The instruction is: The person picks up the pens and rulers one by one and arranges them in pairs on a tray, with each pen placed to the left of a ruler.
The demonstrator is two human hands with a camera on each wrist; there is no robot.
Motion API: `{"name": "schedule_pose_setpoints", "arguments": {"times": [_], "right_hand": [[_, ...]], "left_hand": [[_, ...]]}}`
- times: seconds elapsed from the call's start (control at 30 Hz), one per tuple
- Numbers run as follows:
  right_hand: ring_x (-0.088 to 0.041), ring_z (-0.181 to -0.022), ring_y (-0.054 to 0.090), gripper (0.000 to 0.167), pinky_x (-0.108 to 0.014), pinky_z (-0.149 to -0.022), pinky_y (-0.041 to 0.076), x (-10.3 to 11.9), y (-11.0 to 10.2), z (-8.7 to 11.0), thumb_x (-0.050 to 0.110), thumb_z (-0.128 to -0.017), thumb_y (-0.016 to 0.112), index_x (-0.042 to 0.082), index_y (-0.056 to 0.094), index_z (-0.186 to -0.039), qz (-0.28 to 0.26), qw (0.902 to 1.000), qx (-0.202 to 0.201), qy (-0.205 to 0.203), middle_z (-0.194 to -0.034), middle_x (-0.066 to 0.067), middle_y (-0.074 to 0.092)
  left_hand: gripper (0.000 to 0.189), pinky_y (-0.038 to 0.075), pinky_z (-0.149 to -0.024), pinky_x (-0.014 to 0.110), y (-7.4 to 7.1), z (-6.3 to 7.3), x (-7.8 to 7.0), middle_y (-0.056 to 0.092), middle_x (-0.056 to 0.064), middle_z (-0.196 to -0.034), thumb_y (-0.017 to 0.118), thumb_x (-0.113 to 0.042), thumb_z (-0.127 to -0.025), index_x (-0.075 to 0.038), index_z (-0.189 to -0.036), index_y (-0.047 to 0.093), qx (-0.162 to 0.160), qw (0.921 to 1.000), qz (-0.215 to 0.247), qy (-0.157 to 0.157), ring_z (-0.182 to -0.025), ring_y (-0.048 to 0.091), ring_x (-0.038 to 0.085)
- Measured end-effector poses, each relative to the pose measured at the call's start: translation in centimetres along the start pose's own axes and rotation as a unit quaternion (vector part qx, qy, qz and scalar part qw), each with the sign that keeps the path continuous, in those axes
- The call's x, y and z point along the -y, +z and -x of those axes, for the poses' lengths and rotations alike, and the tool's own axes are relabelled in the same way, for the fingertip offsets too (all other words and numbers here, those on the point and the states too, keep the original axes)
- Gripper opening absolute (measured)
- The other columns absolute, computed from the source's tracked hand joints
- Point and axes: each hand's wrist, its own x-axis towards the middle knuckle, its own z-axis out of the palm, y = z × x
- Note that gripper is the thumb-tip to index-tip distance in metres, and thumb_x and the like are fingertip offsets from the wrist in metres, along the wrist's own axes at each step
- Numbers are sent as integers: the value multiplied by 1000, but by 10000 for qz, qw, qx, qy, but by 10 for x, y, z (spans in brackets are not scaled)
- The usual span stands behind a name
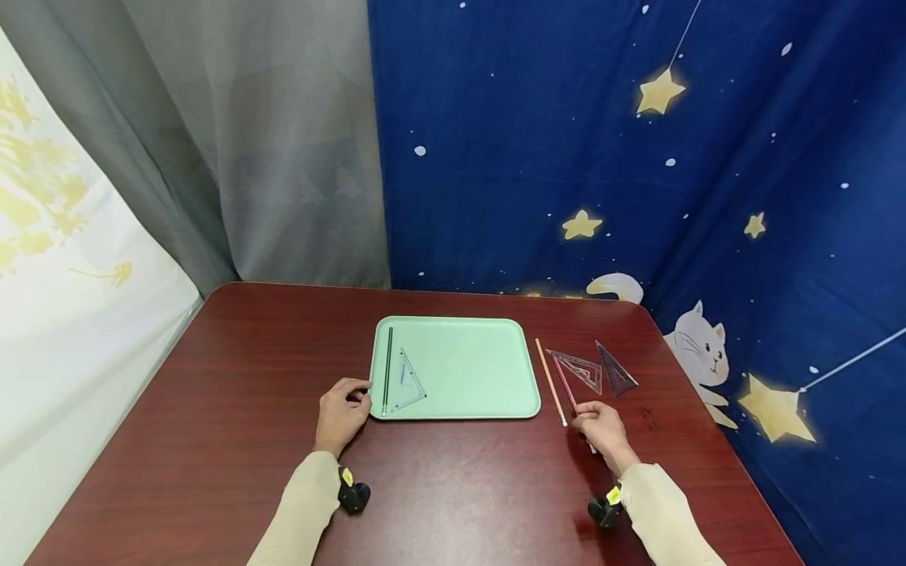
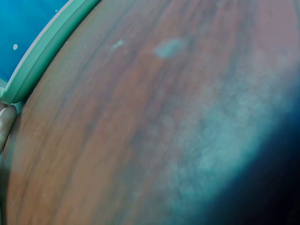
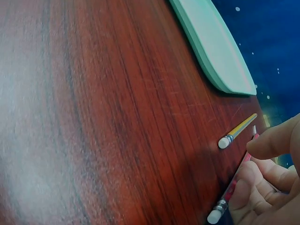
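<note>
My left hand [image 1: 342, 413] is at the left side of a pale green tray [image 1: 467, 369], thumb and forefinger pinching its rim. In the left wrist view a fingertip [image 2: 6, 123] shows right at the tray's edge. A black pencil [image 1: 388, 369] and a clear set square [image 1: 409, 387] lie inside the tray's left part. Right of the tray, my right hand [image 1: 602, 428] pinches a red pencil [image 3: 229, 190] between thumb and fingers, its white eraser end pointing toward me. Beside it lies a yellow pencil [image 3: 238, 131] with a white eraser.
Two more clear set squares, one [image 1: 583, 369] beside the red pencil's far end and another [image 1: 617, 373] further right, rest on the dark red wooden table [image 1: 453, 487]. Grey and star-patterned blue curtains [image 1: 495, 196] hang behind the table's far edge.
</note>
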Motion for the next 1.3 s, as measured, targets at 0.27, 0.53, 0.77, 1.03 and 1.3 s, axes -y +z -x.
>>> {"name": "schedule_pose_setpoints", "arguments": {"times": [0.27, 0.53, 0.77, 1.03, 1.3], "right_hand": [[-8, -62, 52, 34, -23, -58, 42, -1, -3, 2, 1, -73, 61, -10, 61, -105, 301, 9994, -123, -152, -81, -8, 65], [-8, -57, 50, 34, -24, -57, 40, -5, -5, 2, 3, -73, 62, -7, 61, -105, 495, 9985, -223, -37, -78, -4, 62], [-9, -56, 49, 35, -24, -57, 40, -7, -7, 4, 1, -71, 64, -7, 60, -105, 681, 9972, -274, -114, -78, -5, 60], [-10, -59, 51, 34, -24, -56, 41, -7, -6, 6, -2, -68, 63, -7, 61, -102, 959, 9946, -335, -188, -78, -9, 62], [-9, -50, 51, 31, -24, -51, 42, -2, -6, 9, -4, -67, 59, -8, 64, -98, 1257, 9912, -362, -185, -77, -12, 64]], "left_hand": [[18, 53, -63, 20, 0, 0, -1, 65, 4, -91, 63, -5, -84, -8, -99, 73, -9, 10000, 50, -18, -72, 64, 11], [19, 53, -64, 20, -1, 0, -2, 65, 4, -91, 63, -5, -84, -8, -100, 73, 40, 10000, 48, -37, -73, 64, 12], [19, 53, -64, 20, -1, 0, -1, 65, 4, -92, 63, -5, -84, -7, -100, 73, 29, 10000, 58, -55, -72, 64, 10], [19, 53, -62, 19, -1, 0, 0, 65, 5, -91, 64, -3, -82, -6, -99, 73, -46, 10000, 78, 31, -70, 63, 7], [19, 50, -58, 17, 1, 1, 0, 65, 9, -87, 62, -1, -81, -2, -97, 72, -203, 9992, 131, 332, -66, 61, 5]]}}
